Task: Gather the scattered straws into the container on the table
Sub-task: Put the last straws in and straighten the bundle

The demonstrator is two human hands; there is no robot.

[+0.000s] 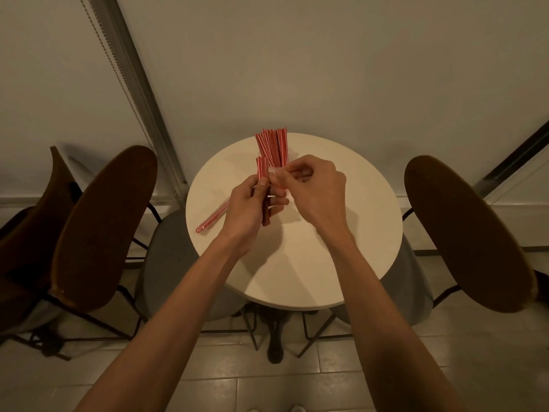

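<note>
On the round white table (341, 233), a bunch of red-and-white striped straws (272, 145) stands upright at the far side; the container holding them is hidden behind my hands. My left hand (248, 203) is closed around a small upright bundle of straws (263, 171). My right hand (315, 188) pinches at the top of that bundle with thumb and fingertips. One loose straw (211, 218) lies on the table left of my left hand, its right end hidden behind the hand.
Brown wooden chairs stand on the left (101, 230) and on the right (466, 233) of the table, with grey seats tucked under it. A wall rises just behind the table. The floor is tiled.
</note>
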